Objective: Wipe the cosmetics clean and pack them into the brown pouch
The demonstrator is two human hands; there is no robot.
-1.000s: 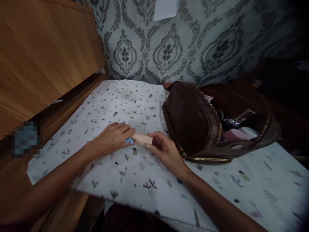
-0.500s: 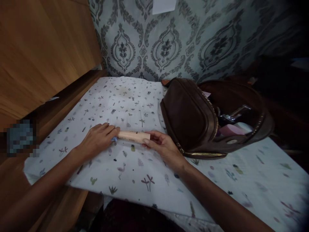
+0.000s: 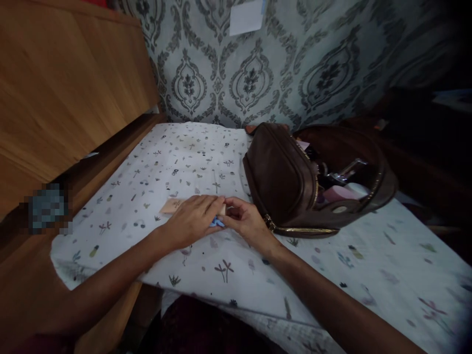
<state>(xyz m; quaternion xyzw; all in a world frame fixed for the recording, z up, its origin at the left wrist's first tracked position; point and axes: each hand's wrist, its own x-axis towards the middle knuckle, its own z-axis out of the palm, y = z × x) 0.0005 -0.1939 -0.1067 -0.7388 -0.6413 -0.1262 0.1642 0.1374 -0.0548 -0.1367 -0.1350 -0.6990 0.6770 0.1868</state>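
Wall behind: grey damask wallpaper (image 3: 250,83). Wooden cabinet (image 3: 73,83), brown, stands along the table's left edge. Table (image 3: 206,169) is covered with a white cloth printed with palms, flamingos and cacti; its near edge runs just in front of the person.

Brown bag (image 3: 278,167), leather-look, sits on the right part of the table, towards the far edge; gold zip undone, mouth gaping to the right. White sheet of paper (image 3: 246,18) is on the wallpaper, above the far edge.

Left hand (image 3: 193,216): palm down, fingers together and curled over the middle of the tube, gripping it. Right hand (image 3: 247,221): partly closed, thumb and fingers pinching the tube's right end, fingertips just beside those of the left.

Peach tube (image 3: 170,205) lies roughly parallel to the near edge, left of the bag; its flat end projects beyond the left hand, the middle is hidden. Print on it too small to read.

Inside the bag mouth: a pink item (image 3: 339,192), a white one (image 3: 357,189) touching it, and a shiny clear item (image 3: 350,169). Blue cloth (image 3: 217,222), bunched, shows under the left fingertips.
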